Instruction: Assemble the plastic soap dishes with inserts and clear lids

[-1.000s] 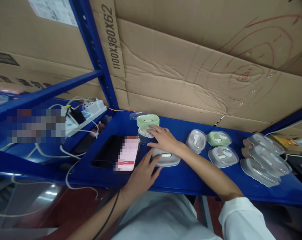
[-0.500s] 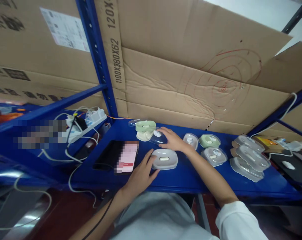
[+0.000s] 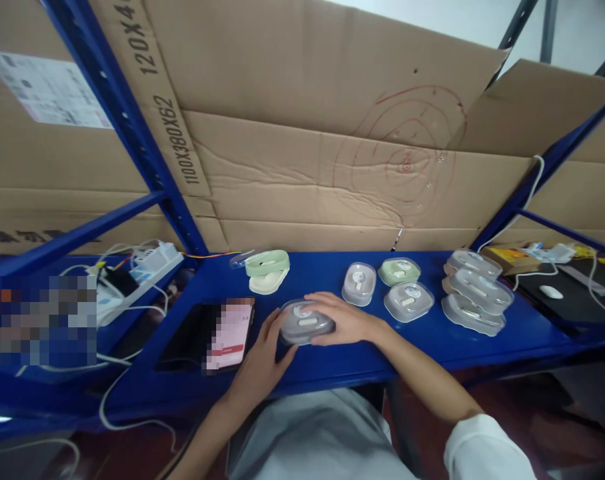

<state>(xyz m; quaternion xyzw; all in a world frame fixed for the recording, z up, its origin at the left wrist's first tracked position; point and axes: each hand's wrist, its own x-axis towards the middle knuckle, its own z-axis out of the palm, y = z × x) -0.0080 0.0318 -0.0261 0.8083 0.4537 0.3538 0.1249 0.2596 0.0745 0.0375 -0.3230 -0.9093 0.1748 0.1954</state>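
A small grey container [image 3: 302, 333] sits on the blue shelf in front of me. A clear lid [image 3: 308, 312] with a round sticker lies over its top. My right hand [image 3: 342, 319] grips the lid from the right side, fingers over its rim. Around the container's left side curls my left hand [image 3: 265, 350], fingertips at its far edge and thumb at the near one. Whether the lid is seated all round cannot be seen under the fingers.
Behind stand a green container [image 3: 267, 264] and a cream lid-like piece [image 3: 268, 283]. On the left lies a phone [image 3: 229, 337] with a lit screen. To the right are lidded grey [image 3: 409, 303] and green [image 3: 399, 272] containers and stacked clear-lidded ones [image 3: 475, 293].
My right hand has brought the clear lid from the back, beside the green container, toward me and over the grey container. My left hand has stayed at the container. The view has turned right.
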